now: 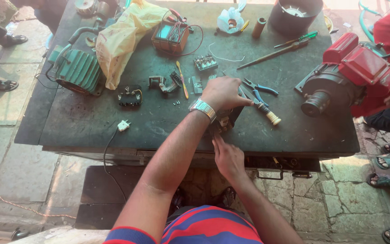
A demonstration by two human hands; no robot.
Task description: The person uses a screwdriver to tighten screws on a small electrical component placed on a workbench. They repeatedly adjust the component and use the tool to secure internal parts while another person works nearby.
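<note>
Dark part — mostly hidden by left hand

Open-air motor repair stall on stone paving. Dark, scuffed metal workbench holds a green ribbed electric motor upper left, a red-and-black motor right, blue-handled pliers centre, and a long screwdriver top.

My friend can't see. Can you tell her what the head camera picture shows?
A person's left hand, wearing a metal watch, presses down on a small dark box at the edge of a dark workbench, while the right hand touches its near side. Blue pliers, a green motor and a red motor lie around.
</note>
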